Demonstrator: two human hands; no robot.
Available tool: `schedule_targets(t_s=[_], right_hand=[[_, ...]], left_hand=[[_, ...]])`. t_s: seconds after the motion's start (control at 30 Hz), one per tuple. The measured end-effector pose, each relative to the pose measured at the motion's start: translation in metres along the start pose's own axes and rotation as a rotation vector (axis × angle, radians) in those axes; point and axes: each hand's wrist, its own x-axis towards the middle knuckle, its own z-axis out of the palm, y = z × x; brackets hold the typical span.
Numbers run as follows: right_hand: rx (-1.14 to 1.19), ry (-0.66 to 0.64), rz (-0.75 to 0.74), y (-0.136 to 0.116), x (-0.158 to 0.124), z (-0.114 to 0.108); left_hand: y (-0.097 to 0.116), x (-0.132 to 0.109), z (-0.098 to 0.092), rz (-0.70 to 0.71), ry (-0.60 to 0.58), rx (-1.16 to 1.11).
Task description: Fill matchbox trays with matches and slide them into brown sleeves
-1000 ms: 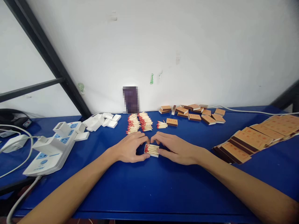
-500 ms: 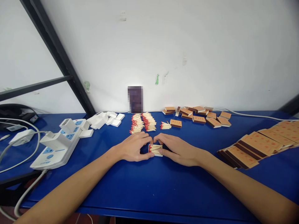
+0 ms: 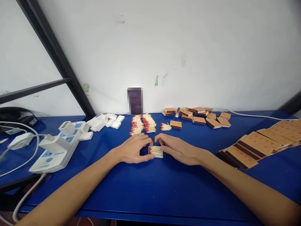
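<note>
A small white matchbox tray (image 3: 159, 156) lies on the blue table, filled with red-headed matches (image 3: 155, 151). My left hand (image 3: 134, 149) grips the tray's left end, thumb at the near side and fingers at the far side. Over the right end curls my right hand (image 3: 180, 149), its thumb at the top of the matches and its index finger bent by the far edge. Its other fingers are partly hidden. Beyond the hands are two heaps of matches (image 3: 149, 123), a smaller bunch of matches (image 3: 166, 126) and a closed matchbox (image 3: 176, 124).
Several matchboxes (image 3: 198, 120) are scattered at the back right. Flattened matchbox sleeves (image 3: 261, 141) fan out at the right. White trays (image 3: 100, 121) lie piled at the back left, beside a power strip (image 3: 58, 157) with chargers and cables. A pixelated dark panel (image 3: 135, 101) leans on the wall.
My right thumb has shifted up from the middle of the tray's right part towards its far edge, uncovering more matches. The left hand keeps its grip. The view has shifted slightly.
</note>
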Motion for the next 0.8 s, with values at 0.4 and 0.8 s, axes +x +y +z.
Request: schedule_targets(t_s=[0.4,0.8], right_hand=[[-0.152,0.039,-0.054,0.001,0.002,0.007],[-0.209,0.098,-0.062,0.002,0.002,0.009]], left_hand=[[0.001,0.001,0.0,0.003,0.019,-0.018],[0.0,0.002,0.003,-0.002,0.034,-0.005]])
